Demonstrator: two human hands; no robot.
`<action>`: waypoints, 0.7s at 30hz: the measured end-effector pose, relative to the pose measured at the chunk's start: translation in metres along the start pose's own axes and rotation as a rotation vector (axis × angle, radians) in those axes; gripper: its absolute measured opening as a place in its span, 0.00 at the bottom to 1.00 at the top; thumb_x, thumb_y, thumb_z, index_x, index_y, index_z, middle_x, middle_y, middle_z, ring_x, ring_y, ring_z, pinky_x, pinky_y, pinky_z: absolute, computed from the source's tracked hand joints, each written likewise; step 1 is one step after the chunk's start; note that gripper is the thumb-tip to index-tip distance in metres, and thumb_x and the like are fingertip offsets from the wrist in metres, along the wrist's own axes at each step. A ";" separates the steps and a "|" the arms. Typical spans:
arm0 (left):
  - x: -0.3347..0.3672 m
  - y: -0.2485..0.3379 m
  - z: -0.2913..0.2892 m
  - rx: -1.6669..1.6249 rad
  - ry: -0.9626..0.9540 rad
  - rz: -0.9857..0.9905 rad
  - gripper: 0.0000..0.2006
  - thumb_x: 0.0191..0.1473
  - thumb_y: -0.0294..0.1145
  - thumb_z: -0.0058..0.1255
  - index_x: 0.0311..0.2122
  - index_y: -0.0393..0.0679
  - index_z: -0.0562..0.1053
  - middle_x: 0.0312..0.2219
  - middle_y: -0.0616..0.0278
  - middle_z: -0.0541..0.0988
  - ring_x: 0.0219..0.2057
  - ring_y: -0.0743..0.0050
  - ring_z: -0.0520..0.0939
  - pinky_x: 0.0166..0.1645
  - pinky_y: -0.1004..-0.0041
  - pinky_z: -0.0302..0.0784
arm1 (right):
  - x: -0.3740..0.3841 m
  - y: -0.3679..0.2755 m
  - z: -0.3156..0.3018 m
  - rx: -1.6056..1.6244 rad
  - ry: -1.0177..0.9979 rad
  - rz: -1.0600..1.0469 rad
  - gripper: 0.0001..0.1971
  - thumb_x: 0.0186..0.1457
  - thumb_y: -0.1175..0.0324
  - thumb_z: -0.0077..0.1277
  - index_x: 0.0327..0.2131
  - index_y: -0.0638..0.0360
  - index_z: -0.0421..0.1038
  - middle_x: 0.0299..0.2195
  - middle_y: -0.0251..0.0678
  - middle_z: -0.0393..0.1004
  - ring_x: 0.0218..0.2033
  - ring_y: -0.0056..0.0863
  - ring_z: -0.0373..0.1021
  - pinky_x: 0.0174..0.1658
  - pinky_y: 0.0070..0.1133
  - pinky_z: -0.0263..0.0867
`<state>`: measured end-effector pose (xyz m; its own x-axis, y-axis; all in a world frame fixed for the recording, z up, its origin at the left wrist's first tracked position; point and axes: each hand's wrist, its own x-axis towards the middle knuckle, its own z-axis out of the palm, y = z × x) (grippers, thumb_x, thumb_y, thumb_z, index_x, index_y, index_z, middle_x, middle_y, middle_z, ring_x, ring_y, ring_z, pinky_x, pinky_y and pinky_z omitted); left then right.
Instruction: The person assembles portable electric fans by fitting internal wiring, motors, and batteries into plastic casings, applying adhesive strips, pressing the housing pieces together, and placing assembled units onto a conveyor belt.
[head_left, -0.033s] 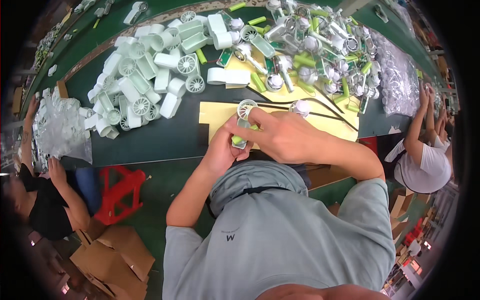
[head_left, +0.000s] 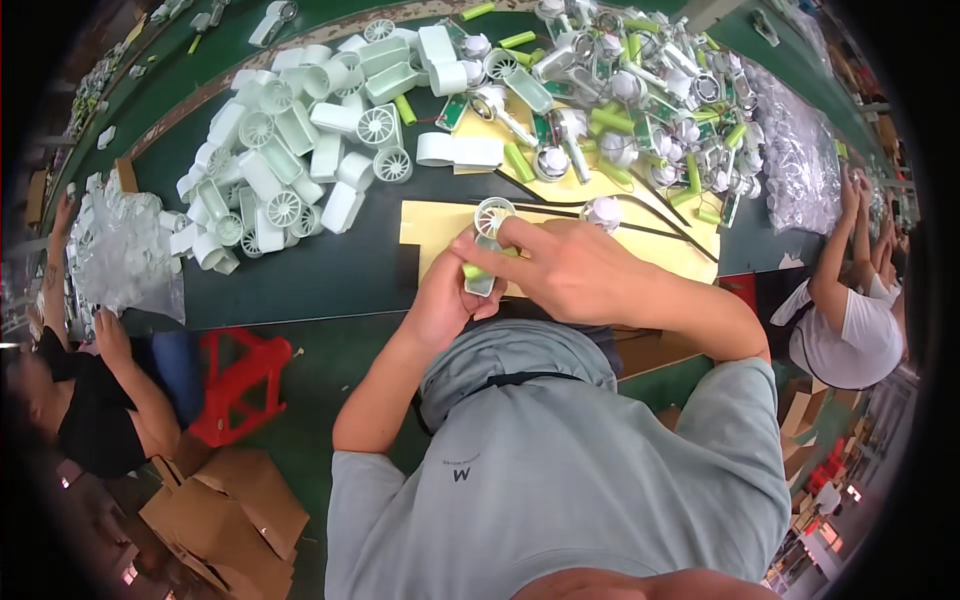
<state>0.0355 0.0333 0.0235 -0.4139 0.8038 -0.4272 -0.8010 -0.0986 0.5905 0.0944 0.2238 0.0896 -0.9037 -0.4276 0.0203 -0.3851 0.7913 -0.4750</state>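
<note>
Just above the table's near edge, my left hand (head_left: pixel 440 300) is closed around a pale green plastic fan housing (head_left: pixel 494 214), its round grille end pointing away from me. A bright green cylindrical battery (head_left: pixel 473 271) shows in the housing's hollow handle, partly covered by fingers. My right hand (head_left: pixel 575 275) reaches over from the right, its fingers bent onto the battery and the handle. What lies under those fingertips is hidden. Beyond my hands, a white round motor part (head_left: pixel 603 212) rests on the yellow sheet (head_left: pixel 425 225).
Empty housings (head_left: pixel 285 140) are heaped at the far left, wired fan assemblies with green batteries (head_left: pixel 610 122) at the far right. Black strips (head_left: pixel 650 233) cross the yellow sheet. Bagged parts (head_left: pixel 795 140) lie right. Co-workers sit on both sides; a red stool (head_left: pixel 240 385) stands left.
My right fingers have shifted slightly over the battery, covering more of it. Both hands otherwise keep their place, with the housing still in the left.
</note>
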 end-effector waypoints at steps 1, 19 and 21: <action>-0.002 -0.003 -0.002 0.011 0.007 0.004 0.20 0.68 0.45 0.24 0.56 0.48 0.62 0.37 0.66 0.74 0.26 0.79 0.72 0.24 0.79 0.60 | 0.000 -0.002 -0.001 -0.006 0.040 -0.039 0.32 0.48 0.71 0.57 0.59 0.51 0.64 0.37 0.36 0.70 0.27 0.35 0.74 0.24 0.28 0.68; 0.012 -0.027 0.008 0.224 0.335 0.629 0.29 0.68 0.32 0.32 0.67 0.39 0.38 0.57 0.55 0.58 0.54 0.71 0.63 0.60 0.70 0.58 | 0.018 -0.027 0.050 0.435 0.575 0.307 0.09 0.50 0.76 0.58 0.36 0.64 0.72 0.30 0.39 0.70 0.23 0.38 0.72 0.25 0.28 0.69; 0.010 -0.021 0.016 0.183 0.307 0.628 0.27 0.67 0.31 0.32 0.66 0.41 0.40 0.52 0.57 0.62 0.48 0.74 0.66 0.55 0.72 0.62 | 0.022 -0.032 0.054 0.446 0.618 0.309 0.09 0.50 0.77 0.58 0.36 0.64 0.72 0.31 0.39 0.69 0.23 0.36 0.72 0.25 0.28 0.69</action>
<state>0.0551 0.0532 0.0178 -0.8966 0.4242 -0.1267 -0.2981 -0.3668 0.8812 0.0975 0.1655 0.0579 -0.9470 0.2019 0.2499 -0.1088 0.5303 -0.8408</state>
